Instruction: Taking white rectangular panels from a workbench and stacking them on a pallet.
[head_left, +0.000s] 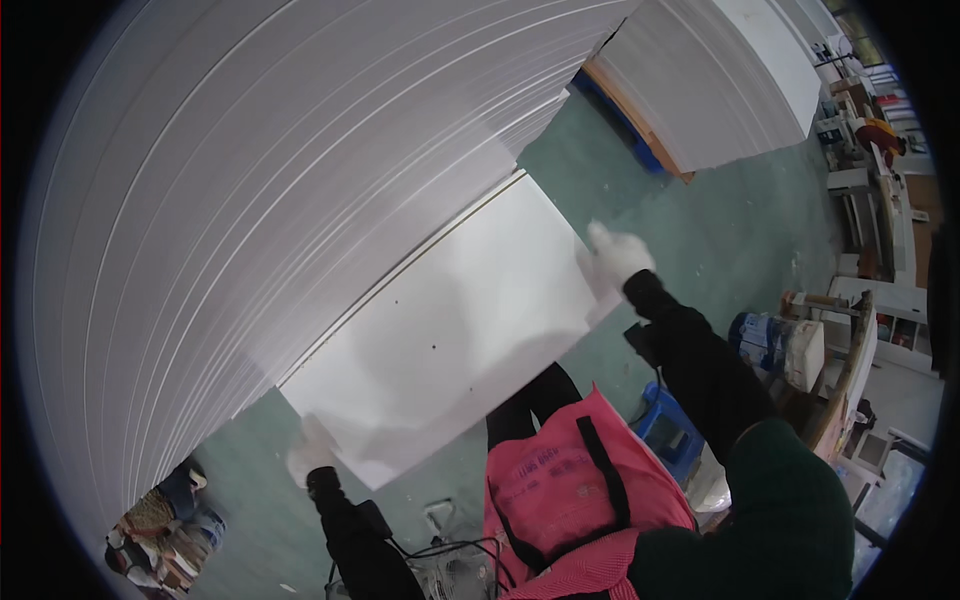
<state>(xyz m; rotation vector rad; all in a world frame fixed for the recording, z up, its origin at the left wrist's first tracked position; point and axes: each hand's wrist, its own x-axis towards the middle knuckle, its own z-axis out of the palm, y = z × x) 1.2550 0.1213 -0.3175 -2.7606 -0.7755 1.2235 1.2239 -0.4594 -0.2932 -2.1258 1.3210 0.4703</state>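
A wide white board with a few small dark holes lies tilted across the middle of the view. Its long far side runs along the foot of a tall stack of white panels. At the board's left end is my left hand, in a white glove, closed on the edge; its fingers are partly hidden and a little blurred. My right hand, gloved too, grips the opposite end near the right corner, with the thumb sticking up. The undersides of both hands are out of sight.
The tall stack of white panels fills the upper left. Another stack stands on a blue and wooden pallet. A blue plastic stool is at my right. Cables hang below, and assorted bundles lie lower left.
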